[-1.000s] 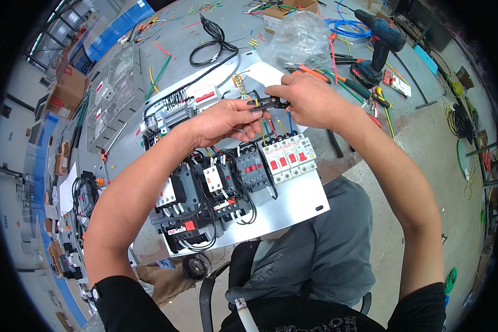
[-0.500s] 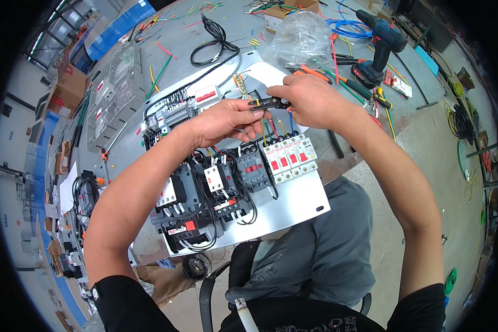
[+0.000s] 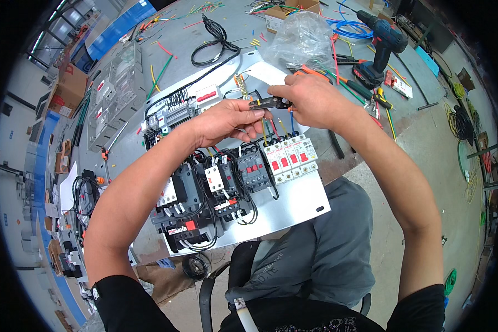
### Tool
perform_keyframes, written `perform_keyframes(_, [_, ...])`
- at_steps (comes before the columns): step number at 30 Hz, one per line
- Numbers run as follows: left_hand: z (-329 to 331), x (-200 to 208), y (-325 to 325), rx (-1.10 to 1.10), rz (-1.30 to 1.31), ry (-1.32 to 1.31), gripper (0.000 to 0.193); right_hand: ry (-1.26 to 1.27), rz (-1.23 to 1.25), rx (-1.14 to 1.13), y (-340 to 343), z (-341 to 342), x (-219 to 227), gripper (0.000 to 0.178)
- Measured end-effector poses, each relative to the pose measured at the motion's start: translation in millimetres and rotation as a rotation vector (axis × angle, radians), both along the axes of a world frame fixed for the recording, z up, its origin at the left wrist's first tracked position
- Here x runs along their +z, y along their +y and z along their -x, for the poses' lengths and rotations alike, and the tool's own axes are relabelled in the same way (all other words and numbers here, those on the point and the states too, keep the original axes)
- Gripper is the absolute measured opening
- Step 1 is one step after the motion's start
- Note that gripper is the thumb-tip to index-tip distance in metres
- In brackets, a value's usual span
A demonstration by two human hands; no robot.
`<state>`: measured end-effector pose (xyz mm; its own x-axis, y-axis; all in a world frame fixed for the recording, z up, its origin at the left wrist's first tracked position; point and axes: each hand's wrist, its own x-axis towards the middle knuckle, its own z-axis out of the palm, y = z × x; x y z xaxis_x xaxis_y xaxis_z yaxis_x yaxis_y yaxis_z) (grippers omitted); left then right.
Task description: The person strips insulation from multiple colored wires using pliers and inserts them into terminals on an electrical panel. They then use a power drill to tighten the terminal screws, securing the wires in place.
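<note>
My right hand [image 3: 318, 102] grips black wire strippers [image 3: 269, 103], their jaws pointing left towards my other hand. A bit of yellow shows at the jaws. Beside the tip, my left hand [image 3: 227, 122] is closed in a pinch on a yellow wire [image 3: 264, 130], partly hidden by the fingers. Below both hands, a row of white circuit breakers [image 3: 289, 157] with red switches is fixed on a metal mounting plate [image 3: 290, 202]. Red, yellow and blue wires rise from its upper terminals. Left of it sits a dark grey contactor [image 3: 253, 170] with black wires.
More contactors and relays [image 3: 185, 229] fill the plate's left side. Beyond the plate lie a coiled black cable [image 3: 213, 41], a clear plastic bag [image 3: 301, 41], a cordless drill [image 3: 379, 50] and screwdrivers [image 3: 383, 98]. Clear plastic covers [image 3: 116, 94] lie at left. My legs [image 3: 326, 249] are below the plate.
Almost nothing differs. My right hand and the wire strippers have shifted very slightly; my left hand keeps its pinch in the same place.
</note>
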<state>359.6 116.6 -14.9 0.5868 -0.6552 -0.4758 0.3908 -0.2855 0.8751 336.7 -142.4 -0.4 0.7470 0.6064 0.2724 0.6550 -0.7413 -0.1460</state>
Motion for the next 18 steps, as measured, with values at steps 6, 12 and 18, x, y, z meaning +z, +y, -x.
perform_keyframes(6, [0.4,0.1,0.1,0.006,0.004,0.008,0.032,-0.040,0.000,0.011,-0.8,-0.2,0.2,0.035])
perform_keyframes(12, [0.3,-0.3,0.4,0.003,0.015,0.016,0.032,-0.137,0.016,0.037,-1.3,-1.1,-1.4,0.027])
perform_keyframes(18, [0.7,0.2,-0.7,0.012,0.007,0.020,0.032,-0.175,0.020,0.029,-1.4,0.1,-4.0,0.024])
